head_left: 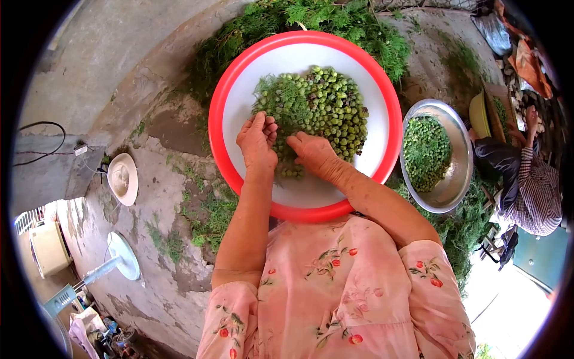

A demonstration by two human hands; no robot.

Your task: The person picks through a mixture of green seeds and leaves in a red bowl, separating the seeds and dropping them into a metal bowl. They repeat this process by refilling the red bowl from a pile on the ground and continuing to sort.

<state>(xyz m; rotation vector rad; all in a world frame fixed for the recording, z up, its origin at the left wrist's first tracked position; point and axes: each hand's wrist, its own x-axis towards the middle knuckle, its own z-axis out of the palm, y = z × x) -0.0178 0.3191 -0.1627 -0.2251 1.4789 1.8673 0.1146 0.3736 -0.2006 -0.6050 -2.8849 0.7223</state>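
A white basin with a red rim sits before me, holding a heap of small round green fruits with some darker ones among them. Feathery green sprigs lie over the heap's left side. At the heap's lower left edge is my left hand, its fingers curled in and pressed together beside the sprigs; what they hold, if anything, is too small to name. My right hand reaches over the lower part of the heap, fingers bent down at the fruits, their tips partly hidden.
A metal bowl of green fruits stands at the right. Beyond it a seated person works near a yellow bowl. Cut green branches lie behind the basin. A hat and a fan are at the left.
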